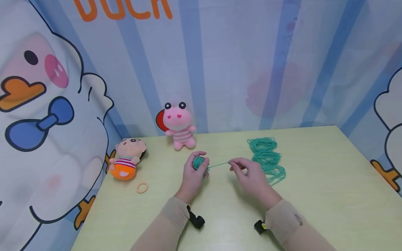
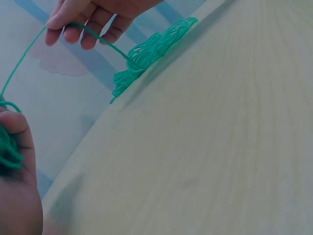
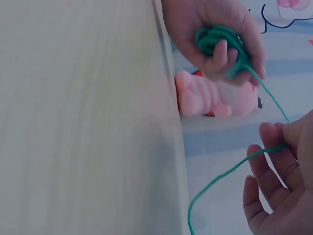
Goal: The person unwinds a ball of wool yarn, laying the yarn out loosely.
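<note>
My left hand grips a small ball of green yarn, with the fingers curled round it. A single strand runs taut from the ball to my right hand, whose thumb and forefinger pinch it. In the right wrist view the strand hangs on past the pinching fingers in a loose curve. The left wrist view shows it leading to the loose yarn pile. That pile lies on the table in several looped bunches, to the right of and beyond my right hand.
On the pale wooden table, a pink plush toy sits at the back edge. A plush doll in orange shorts is at the left, with a light orange ring in front of it. A printed curtain hangs behind.
</note>
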Tool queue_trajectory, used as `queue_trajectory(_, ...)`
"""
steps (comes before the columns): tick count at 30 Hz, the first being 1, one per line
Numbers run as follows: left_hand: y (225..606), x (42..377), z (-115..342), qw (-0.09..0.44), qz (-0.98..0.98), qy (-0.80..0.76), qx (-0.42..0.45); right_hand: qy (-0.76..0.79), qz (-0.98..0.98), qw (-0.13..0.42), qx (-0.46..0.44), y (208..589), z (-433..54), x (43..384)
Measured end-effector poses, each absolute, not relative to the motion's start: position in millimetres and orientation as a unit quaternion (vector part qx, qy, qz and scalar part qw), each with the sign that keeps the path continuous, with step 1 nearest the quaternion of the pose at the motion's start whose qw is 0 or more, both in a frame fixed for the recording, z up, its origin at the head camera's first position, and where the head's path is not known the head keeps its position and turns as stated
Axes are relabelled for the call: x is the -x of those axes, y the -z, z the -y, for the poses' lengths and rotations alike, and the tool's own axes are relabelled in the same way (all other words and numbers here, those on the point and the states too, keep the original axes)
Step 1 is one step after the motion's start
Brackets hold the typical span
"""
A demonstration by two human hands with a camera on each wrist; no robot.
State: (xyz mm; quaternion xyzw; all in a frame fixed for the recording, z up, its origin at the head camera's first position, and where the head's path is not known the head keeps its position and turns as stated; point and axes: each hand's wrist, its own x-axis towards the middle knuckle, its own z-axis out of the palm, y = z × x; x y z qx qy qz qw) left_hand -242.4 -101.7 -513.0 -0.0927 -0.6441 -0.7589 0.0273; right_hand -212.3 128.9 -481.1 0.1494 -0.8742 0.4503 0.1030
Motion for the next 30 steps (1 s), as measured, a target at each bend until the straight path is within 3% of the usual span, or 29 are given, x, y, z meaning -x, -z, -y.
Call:
queue_trajectory(16,513.3,242.6,100.1,0.041,0.642,0.763,0.068,-0.457,0.874,0.156,-0.056,485.4,-215.4,208.4)
queue_trajectory(30,511.4,239.9,101.8,0.058,0.632,0.769,0.070,-0.373,0.924,0.077,0.024,496.0,-272.3,208.5)
